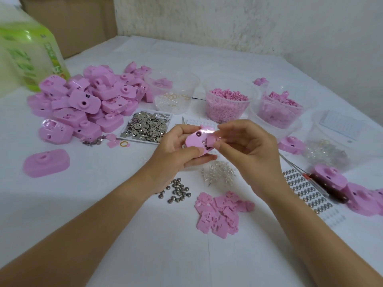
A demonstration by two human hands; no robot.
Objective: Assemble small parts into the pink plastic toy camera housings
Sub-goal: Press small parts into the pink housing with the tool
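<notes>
Now, left hand (176, 151): grip clamped on the pink camera housing (193, 141), thumb across its near edge, fingers curled behind it.
Right hand (246, 150): grip pinched together on a small pink cover piece (211, 139), thumb and forefinger holding it against the housing's right end.
Housing in hand: held above the tabletop (103, 214) at picture centre, lens hole facing up; metal parts show at its right end.
Heap of housings (87, 102): at 10 o'clock from the hands, piled loosely.
Lone housing (46, 162): at 9 o'clock, lens side up, apart from the heap.
Tray of metal contacts (146, 126): at 11 o'clock, just beside the heap.
Button cells (177, 190): at 6 o'clock, loose, near the left wrist.
Clear LEDs (217, 172): at 5 o'clock, just below the right hand.
Pink flat plates (219, 210): at 5 o'clock, nearer than the LEDs.
Tub of pink pellets (227, 102): at 1 o'clock.
Screwdriver (329, 187): at 4 o'clock, beside a card of cells (304, 189).
Green bottle (31, 50): far out at 10 o'clock.
</notes>
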